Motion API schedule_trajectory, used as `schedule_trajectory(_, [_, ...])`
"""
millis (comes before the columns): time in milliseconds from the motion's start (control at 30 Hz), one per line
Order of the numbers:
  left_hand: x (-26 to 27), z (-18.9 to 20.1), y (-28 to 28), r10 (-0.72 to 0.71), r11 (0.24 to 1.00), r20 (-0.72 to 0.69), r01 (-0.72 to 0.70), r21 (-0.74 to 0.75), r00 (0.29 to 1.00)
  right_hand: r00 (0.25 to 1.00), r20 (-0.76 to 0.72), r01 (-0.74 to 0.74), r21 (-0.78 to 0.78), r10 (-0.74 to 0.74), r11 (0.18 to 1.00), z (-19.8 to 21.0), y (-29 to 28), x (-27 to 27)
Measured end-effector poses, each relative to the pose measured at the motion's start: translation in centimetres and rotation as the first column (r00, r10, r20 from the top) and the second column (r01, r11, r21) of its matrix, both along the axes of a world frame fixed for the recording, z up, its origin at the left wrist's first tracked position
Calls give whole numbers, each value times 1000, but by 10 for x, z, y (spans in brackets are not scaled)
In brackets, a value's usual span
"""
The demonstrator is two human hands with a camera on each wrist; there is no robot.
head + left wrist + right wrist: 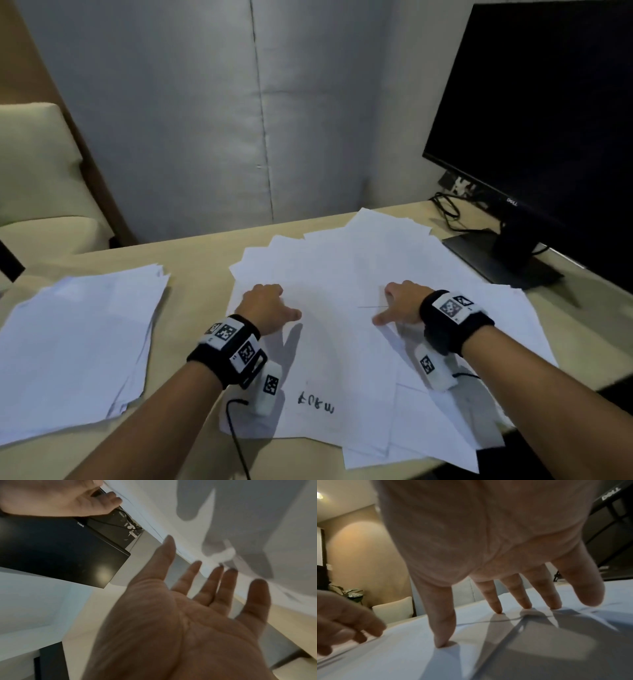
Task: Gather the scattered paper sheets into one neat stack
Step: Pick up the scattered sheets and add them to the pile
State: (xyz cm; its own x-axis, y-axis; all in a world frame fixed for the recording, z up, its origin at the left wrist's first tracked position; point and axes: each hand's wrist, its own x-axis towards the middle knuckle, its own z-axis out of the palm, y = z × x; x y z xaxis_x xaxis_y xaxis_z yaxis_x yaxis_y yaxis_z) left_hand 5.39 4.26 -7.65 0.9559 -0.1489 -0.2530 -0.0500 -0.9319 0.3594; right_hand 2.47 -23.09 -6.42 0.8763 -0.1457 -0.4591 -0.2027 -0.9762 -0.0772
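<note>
Many white paper sheets [342, 267] lie fanned and overlapping across the middle and right of the beige desk [198, 257]. One near sheet bears handwriting [315, 404]. A second, looser pile of sheets [78, 335] lies to the left, apart from the rest. My left hand [270, 308] rests on the fanned sheets, fingers straight and spread [214, 585]. About a hand's width to its right, my right hand [399, 305] presses on the same top sheet with spread fingertips [496, 607]. Neither hand grips anything.
A black monitor [548, 120] stands at the right; its flat base [496, 263] touches the edge of the fanned sheets. Cables [448, 209] run behind it. A grey padded panel [205, 120] backs the desk. A cream chair [37, 178] stands far left.
</note>
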Motion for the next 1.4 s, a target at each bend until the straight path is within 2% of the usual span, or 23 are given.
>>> schedule_trajectory(100, [6, -5, -3, 90, 996, -15, -90, 28, 996, 1000, 2, -7, 17, 7, 1000, -3, 5, -3])
schedule_trajectory(267, [6, -6, -6, 73, 997, -23, -73, -24, 997, 990, 43, -136, 80, 133, 987, -3, 11, -10])
schedule_trajectory(400, [-1, -7, -7, 96, 990, -24, -98, -101, 995, 972, 145, -221, 305, 184, 926, -3, 19, -24])
schedule_trajectory(500, [-1, -10, -4, 127, 988, -15, -128, -83, 992, 960, 275, -179, 475, 48, 861, 1, 20, -30])
schedule_trajectory(567, [-1, -10, -4, 144, 982, -24, -145, -120, 989, 948, 318, -125, 436, -22, 891, 0, 17, -28])
schedule_trajectory(633, [-2, -10, -4, 141, 972, -62, -150, -182, 988, 967, 249, -122, 275, 52, 954, -2, 15, -27])
schedule_trajectory(733, [2, -10, -1, 159, 948, -64, -170, -270, 985, 973, 159, -187, 102, 169, 977, -1, 24, -32])
schedule_trajectory(800, [7, -11, 4, 185, 913, -74, -199, -356, 980, 961, 184, -222, 74, 206, 972, 3, 30, -36])
schedule_trajectory(900, [12, -10, 11, 215, 834, -129, -251, -491, 968, 975, 194, -147, 191, 110, 971, 12, 28, -35])
schedule_trajectory(933, [12, -9, 12, 222, 800, -139, -262, -540, 965, 975, 209, -115, 182, 76, 977, 12, 26, -34])
schedule_trajectory(1033, [12, -7, 17, 240, 674, -121, -255, -694, 963, 966, 252, 13, 158, -53, 987, 14, 18, -32])
schedule_trajectory(1100, [13, -3, 21, 251, 551, -97, -225, -804, 963, 958, 253, 74, 236, -135, 969, 13, 14, -30])
schedule_trajectory(1167, [15, 3, 24, 259, 428, -82, -190, -884, 962, 949, 219, 129, 392, -229, 911, 14, 11, -28])
schedule_trajectory(1200, [16, 7, 25, 257, 370, -85, -179, -912, 963, 938, 186, 164, 504, -292, 848, 13, 10, -26])
schedule_trajectory(1267, [17, 13, 26, 236, 286, -93, -160, -945, 967, 908, 97, 202, 750, -407, 630, 14, 9, -25])
schedule_trajectory(1300, [17, 16, 27, 223, 265, -93, -152, -952, 970, 903, 71, 180, 833, -425, 522, 13, 9, -24])
schedule_trajectory(1333, [17, 20, 28, 212, 251, -94, -148, -957, 973, 902, 62, 153, 879, -427, 451, 13, 7, -23])
schedule_trajectory(1400, [19, 25, 27, 199, 246, -89, -138, -960, 976, 909, 93, 90, 908, -406, 410, 13, 6, -22])
